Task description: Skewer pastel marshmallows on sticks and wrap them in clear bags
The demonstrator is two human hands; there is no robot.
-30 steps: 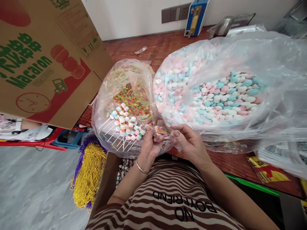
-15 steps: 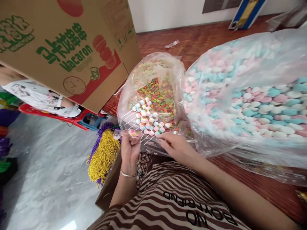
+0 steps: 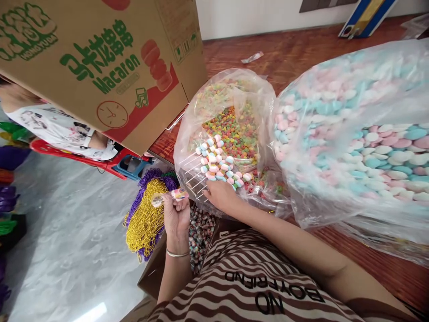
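Observation:
My left hand is closed on a wrapped candy skewer, held over an open cardboard box of wrapped skewers by my lap. My right hand rests, fingers curled, on the white sticks of several pink, white and blue marshmallow skewers lying in a clear plastic bag. Small multicoloured candies fill the back of that bag. Whether the right fingers pinch a stick is hidden.
A big clear bag of pink, blue and white marshmallows lies on the wooden table at right. A "Macaron" cardboard box overhangs at upper left. Gold and purple bead strings hang below. Another person sits behind the box.
My left hand carried the wrapped skewer left and down, away from the bag. My right hand moved left onto the skewer sticks. The camera turned left.

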